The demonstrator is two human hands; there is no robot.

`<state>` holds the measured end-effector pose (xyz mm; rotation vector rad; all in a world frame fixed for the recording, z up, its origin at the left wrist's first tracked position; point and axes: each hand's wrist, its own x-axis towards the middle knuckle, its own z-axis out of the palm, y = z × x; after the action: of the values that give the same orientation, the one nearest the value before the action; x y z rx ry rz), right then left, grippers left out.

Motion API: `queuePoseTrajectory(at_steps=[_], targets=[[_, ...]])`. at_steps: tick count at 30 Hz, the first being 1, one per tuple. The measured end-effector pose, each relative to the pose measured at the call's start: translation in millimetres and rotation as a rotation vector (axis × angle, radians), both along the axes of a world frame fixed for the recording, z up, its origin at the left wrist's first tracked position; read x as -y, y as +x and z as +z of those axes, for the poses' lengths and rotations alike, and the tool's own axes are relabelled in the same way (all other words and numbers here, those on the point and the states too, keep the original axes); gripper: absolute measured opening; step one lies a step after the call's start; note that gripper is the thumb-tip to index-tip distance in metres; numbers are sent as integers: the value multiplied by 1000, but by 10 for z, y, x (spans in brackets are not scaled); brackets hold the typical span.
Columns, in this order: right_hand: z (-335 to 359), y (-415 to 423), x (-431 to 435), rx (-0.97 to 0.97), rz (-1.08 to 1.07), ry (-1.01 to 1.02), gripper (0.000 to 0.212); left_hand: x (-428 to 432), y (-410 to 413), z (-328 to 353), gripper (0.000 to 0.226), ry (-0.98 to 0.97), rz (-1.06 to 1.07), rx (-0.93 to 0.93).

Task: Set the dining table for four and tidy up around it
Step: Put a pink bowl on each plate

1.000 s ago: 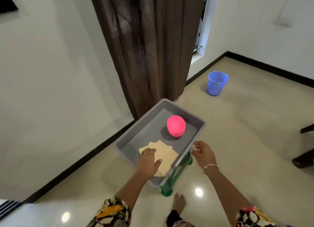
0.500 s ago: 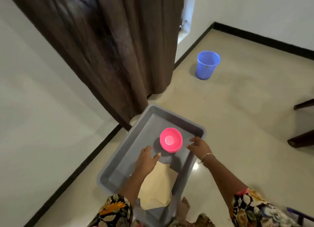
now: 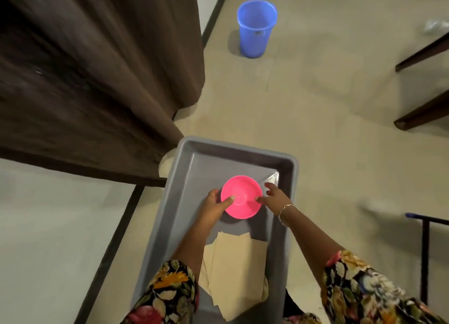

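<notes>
Bowl (image 3: 243, 202): pink, round, in the far half of the tray (image 3: 294, 175), standing level on the tray's bottom. It looks mouth-down with the base ring up, though you cannot be sure from above.

Change: a second ago your left hand (image 3: 213, 206) lay flat on the tan sheets (image 3: 233, 270) and your right hand (image 3: 275, 197) was outside the tray at its near rim. Half a second ago both were closing on the bowl. Now both are on it, and your head is more directly over the tray.

Grip, left: thumb laid across the bowl's top, fingers curled at its left rim. It holds the bowl.
Grip, right: one fingertip touches the right rim and the other fingers are spread loose. It steadies and does not clasp.

Reading: the sheets are let go and the bowl is the piece in hand, probably about to be lifted out for a place setting. It is not yet off the tray.

Axis: the bowl is round, so it has no long axis in plan and its own axis runs straight up. The tray's long side runs away from you, and the sheets lie along it in the near half.

Around: brown curtain (image 3: 97, 68) touches the tray's far left corner. Blue bucket (image 3: 257, 27) stands well apart on the floor.
</notes>
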<state>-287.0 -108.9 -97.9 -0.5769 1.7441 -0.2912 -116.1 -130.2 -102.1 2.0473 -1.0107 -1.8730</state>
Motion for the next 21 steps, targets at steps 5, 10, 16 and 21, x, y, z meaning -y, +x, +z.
queuePoseTrajectory(at_steps=[5,10,16,21], targets=[[-183,90,-53,28,-8,-13,68,46,-25,-95,49,151,39,-114],[-164,153,-103,53,-73,-64,61,21,-12,-68,46,203,82,-138],[297,227,-194,46,-185,-151,53,-131,13,307,38,140,130,-265],[868,256,-434,70,-345,-226,32,-287,-126,776,64,109,214,-319]])
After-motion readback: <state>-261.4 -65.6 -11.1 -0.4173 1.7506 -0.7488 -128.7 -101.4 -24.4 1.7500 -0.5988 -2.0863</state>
